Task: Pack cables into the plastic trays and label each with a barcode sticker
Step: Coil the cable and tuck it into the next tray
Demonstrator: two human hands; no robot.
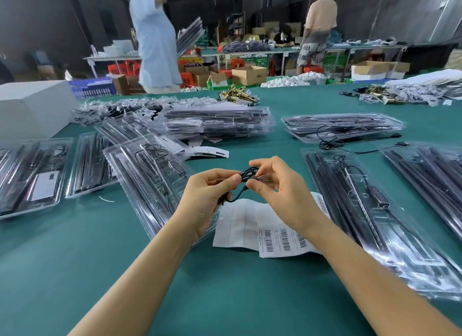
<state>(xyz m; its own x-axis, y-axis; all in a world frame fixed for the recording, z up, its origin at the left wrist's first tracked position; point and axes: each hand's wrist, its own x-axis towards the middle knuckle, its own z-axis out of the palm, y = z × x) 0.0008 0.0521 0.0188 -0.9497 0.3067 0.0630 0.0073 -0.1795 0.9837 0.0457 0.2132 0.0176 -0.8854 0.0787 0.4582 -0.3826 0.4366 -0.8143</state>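
Observation:
A small coil of black cable (246, 176) hangs between both hands above the green table. My left hand (207, 198) grips its lower loops, and my right hand (280, 190) pinches the coil's upper end between thumb and fingers. Just left of my hands lies a clear plastic tray (150, 183) holding black bars, angled toward me. Another filled tray (370, 210) lies to the right. Under my hands, a white sheet of barcode stickers (275, 238) rests on the table.
More filled clear trays lie at the left (30, 178), far right (430, 175) and in stacks at the back (217, 123). A white box (32, 108) stands at back left. Brass parts (237, 94) and bagged items lie further back. People stand beyond the table.

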